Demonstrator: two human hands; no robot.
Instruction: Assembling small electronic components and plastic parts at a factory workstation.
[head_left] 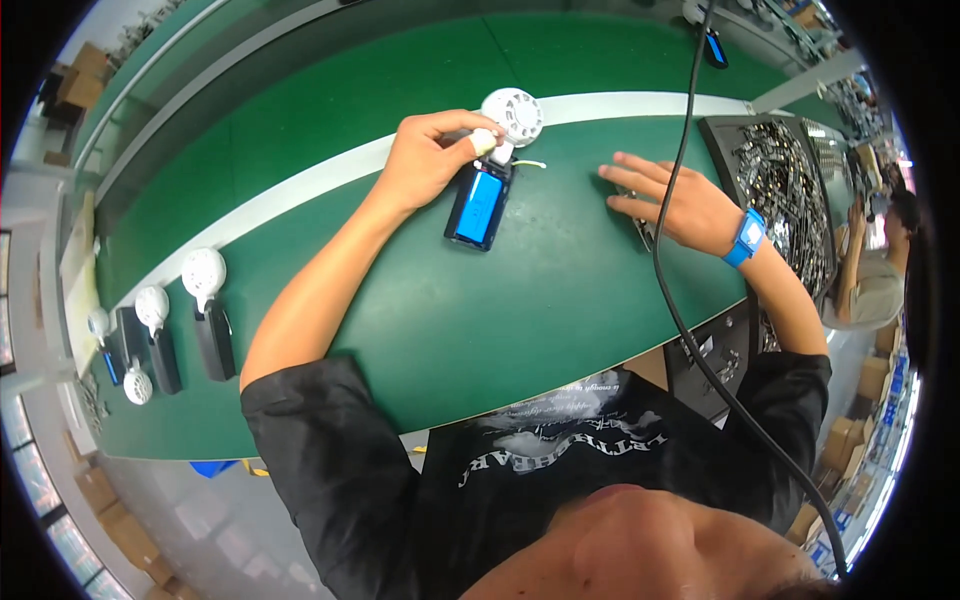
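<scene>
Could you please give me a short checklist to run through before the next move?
1. Left hand at the neck of the white round slotted fan head: ok.
2. Blue rectangular block fully seated in the black oblong housing: cannot tell.
3. Short white wire tucked in: not ok, its end sticks out rightward.
4. Small metallic parts by the right hand fully visible: not ok, its fingers partly hide them.
5. Black hanging cable clear of that hand: cannot tell, it crosses the view there.
</scene>
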